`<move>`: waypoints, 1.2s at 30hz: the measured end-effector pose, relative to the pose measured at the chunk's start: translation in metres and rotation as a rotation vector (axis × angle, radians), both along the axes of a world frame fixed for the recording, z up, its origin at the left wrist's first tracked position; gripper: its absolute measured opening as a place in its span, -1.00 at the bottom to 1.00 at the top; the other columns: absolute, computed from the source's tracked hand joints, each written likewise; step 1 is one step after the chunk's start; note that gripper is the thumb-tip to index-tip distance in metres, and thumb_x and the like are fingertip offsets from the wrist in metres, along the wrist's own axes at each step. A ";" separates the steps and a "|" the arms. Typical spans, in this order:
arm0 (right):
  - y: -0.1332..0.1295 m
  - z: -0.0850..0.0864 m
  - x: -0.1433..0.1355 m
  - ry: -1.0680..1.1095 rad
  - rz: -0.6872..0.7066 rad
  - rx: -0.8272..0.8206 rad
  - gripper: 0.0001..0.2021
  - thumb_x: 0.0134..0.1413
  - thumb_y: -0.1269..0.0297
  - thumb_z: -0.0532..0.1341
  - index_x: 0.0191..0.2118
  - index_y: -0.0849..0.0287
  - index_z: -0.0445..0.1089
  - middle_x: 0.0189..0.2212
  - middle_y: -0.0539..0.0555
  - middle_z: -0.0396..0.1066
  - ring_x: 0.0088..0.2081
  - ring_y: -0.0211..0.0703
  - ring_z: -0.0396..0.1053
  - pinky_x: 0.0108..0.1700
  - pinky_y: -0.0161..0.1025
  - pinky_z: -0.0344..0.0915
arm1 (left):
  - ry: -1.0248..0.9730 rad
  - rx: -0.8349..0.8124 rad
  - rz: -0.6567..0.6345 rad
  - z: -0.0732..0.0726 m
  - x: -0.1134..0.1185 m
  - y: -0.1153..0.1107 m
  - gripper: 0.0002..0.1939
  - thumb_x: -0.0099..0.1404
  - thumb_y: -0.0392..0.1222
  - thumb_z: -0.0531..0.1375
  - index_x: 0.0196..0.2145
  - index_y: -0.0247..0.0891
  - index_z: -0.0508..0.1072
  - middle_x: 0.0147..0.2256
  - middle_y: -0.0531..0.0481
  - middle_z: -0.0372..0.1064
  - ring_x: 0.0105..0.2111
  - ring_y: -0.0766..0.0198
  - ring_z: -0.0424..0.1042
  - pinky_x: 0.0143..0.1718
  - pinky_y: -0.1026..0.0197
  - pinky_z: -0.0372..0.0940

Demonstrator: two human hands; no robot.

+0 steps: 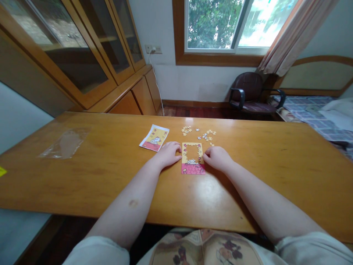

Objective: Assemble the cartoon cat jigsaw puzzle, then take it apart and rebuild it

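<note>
A jigsaw puzzle point(193, 169) lies flat on the table before me, its frame and pink lower part assembled, with a gap in the yellow upper middle. A white animal figure shows just below the gap. My left hand point(167, 154) rests at the puzzle's left edge, thumb and fingers apart, holding nothing. At the right edge, my right hand point(217, 158) is closed with thumb and fingertips together; whatever may be between them is hidden. Loose puzzle pieces point(205, 136) lie scattered beyond the puzzle. A printed picture sheet point(154, 138) with a similar design lies beyond my left hand.
The wooden table point(110, 176) spans the view. A clear plastic bag point(67, 142) lies on its left part, and something yellow point(2, 171) shows at the far left. Behind stand a glass-doored cabinet point(110, 79), an office chair point(250, 92) and a bed point(311, 106).
</note>
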State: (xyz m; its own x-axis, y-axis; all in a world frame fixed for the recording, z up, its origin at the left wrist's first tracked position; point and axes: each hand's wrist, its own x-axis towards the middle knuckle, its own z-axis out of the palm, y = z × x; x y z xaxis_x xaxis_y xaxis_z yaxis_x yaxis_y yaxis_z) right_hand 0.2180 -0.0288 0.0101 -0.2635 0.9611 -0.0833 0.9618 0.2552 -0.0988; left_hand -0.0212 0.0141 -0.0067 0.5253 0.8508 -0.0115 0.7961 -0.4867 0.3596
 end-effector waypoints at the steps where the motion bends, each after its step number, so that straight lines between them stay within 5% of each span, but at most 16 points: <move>1: 0.000 0.000 0.000 0.014 -0.001 -0.002 -0.64 0.11 0.23 0.00 -0.52 0.15 0.49 -0.51 0.11 0.48 -0.49 -0.20 0.32 -0.46 -0.28 0.03 | 0.002 -0.001 0.003 0.000 0.000 0.000 -0.83 0.12 -0.12 0.19 -0.30 -0.18 0.45 -0.04 -0.06 0.36 0.01 0.06 0.31 0.11 0.05 0.19; 7: 0.003 0.003 0.005 0.102 -0.039 -0.115 -0.67 0.06 0.25 0.02 -0.55 0.17 0.46 -0.59 0.08 0.42 -0.56 -0.27 0.22 -0.52 -0.31 -0.01 | -0.019 -0.001 -0.016 0.001 -0.002 -0.001 -0.83 0.12 -0.13 0.20 -0.30 -0.19 0.43 -0.02 -0.07 0.35 0.02 0.06 0.31 0.12 0.06 0.18; 12: 0.006 0.010 0.017 0.196 0.116 -0.283 -0.71 0.03 0.16 0.13 -0.57 0.17 0.45 -0.64 0.00 0.35 -0.59 -0.31 0.17 -0.51 -0.33 0.02 | -0.082 -0.035 -0.067 0.003 -0.003 -0.003 -0.71 0.06 -0.10 0.24 -0.22 -0.18 0.42 0.00 -0.06 0.33 0.03 0.06 0.29 0.11 0.05 0.19; 17: 0.014 0.006 0.031 0.291 0.205 -0.254 -0.65 -0.17 0.05 0.34 -0.22 0.10 0.53 -0.49 -0.01 0.41 -0.47 -0.25 0.27 -0.44 -0.33 0.09 | -0.056 -0.090 -0.111 0.004 -0.002 -0.006 -0.37 0.00 0.06 0.31 0.02 -0.16 0.34 0.16 -0.12 0.19 0.17 0.00 0.15 0.20 0.01 0.08; 21: 0.017 -0.003 0.034 0.310 0.284 -0.228 -0.52 -0.12 0.05 0.33 -0.01 0.01 0.47 -0.42 0.01 0.44 -0.39 -0.19 0.32 -0.36 -0.30 0.16 | 0.041 -0.130 -0.083 0.006 0.000 -0.007 -0.08 -0.03 0.14 0.32 0.23 -0.21 0.14 0.26 -0.20 0.03 0.25 -0.04 0.03 0.25 -0.01 -0.03; 36: 0.018 -0.012 0.031 0.352 0.340 -0.183 -0.82 -0.02 0.17 0.31 -0.27 0.06 0.58 -0.33 0.03 0.52 -0.31 -0.17 0.42 -0.24 -0.30 0.27 | 0.109 -0.132 -0.090 0.005 0.000 -0.005 -0.04 -0.01 0.18 0.30 0.26 -0.24 0.09 0.27 -0.21 0.01 0.26 -0.01 0.01 0.26 0.02 -0.06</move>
